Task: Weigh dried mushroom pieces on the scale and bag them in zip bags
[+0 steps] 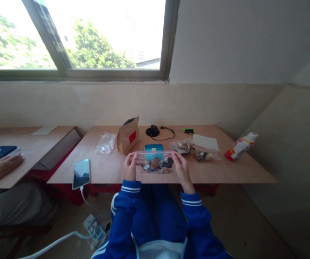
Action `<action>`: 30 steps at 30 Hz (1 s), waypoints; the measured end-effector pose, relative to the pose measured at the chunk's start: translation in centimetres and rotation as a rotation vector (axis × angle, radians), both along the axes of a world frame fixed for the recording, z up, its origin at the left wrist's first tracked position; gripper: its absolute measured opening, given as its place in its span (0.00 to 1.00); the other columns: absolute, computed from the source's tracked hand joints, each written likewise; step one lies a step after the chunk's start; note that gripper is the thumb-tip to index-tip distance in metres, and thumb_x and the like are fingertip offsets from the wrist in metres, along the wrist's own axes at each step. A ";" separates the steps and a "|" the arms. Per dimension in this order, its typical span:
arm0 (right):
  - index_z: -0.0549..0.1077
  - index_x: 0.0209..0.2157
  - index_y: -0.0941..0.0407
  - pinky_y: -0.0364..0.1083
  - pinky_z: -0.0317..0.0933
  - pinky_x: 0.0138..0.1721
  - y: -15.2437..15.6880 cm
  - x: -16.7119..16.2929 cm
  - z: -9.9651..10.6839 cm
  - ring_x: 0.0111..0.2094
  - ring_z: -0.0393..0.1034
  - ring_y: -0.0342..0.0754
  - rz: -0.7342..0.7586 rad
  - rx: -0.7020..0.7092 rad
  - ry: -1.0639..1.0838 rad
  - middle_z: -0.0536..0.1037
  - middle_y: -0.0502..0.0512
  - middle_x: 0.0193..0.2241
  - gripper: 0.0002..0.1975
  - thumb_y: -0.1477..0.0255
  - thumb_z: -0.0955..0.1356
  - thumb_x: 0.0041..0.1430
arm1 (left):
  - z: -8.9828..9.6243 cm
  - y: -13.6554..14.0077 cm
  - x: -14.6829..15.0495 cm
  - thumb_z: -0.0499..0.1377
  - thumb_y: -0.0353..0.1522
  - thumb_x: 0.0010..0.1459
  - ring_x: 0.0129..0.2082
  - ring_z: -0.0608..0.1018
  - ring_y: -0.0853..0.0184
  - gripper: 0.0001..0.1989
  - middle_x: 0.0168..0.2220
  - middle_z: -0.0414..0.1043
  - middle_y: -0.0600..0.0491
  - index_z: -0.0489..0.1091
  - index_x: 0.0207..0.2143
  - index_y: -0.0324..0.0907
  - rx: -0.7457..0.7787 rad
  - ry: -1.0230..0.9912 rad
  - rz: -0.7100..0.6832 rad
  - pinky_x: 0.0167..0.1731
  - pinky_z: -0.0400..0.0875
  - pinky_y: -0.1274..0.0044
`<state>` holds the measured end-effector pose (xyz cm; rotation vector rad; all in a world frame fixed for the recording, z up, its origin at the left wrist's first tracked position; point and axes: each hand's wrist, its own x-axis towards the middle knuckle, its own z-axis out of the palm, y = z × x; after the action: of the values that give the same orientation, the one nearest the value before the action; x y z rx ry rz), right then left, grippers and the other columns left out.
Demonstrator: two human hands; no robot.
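Note:
A clear zip bag [157, 170] with a pinkish top edge is stretched between my two hands. Dark and brown dried pieces [155, 164] lie in its lower part. My left hand [130, 166] pinches the bag's upper left corner, and my right hand [181, 168] pinches the upper right one. Just behind the bag, partly covered by it, is a blue flat scale-like device [154, 148] with a small pale label. Right of it lie filled clear bags [184, 146] of similar dried pieces, and another small filled bag [205, 155].
A brown paper pouch [127, 138] stands behind my left hand, beside crumpled clear bags [106, 143]. A phone [81, 173] on a cable overhangs the front edge. Farther off are a black round stand [152, 131], a green-handled screwdriver [188, 131], white paper [205, 141], a bottle [241, 146]. A co-worker's hand [10, 164] rests left.

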<state>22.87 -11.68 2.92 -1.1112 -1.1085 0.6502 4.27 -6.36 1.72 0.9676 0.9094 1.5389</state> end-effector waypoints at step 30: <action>0.70 0.32 0.55 0.47 0.68 0.34 1.1 -1.6 -0.6 0.28 0.72 0.46 -0.176 0.087 0.126 0.77 0.52 0.27 0.13 0.59 0.68 0.56 | 0.3 -0.2 2.4 0.64 0.43 0.49 0.28 0.74 0.72 0.15 0.28 0.73 0.54 0.72 0.29 0.39 0.084 -0.040 0.021 0.32 0.70 0.80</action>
<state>21.24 -10.57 2.30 -1.0651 -0.9112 0.5214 6.68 -6.54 2.00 0.9867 0.8347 1.6197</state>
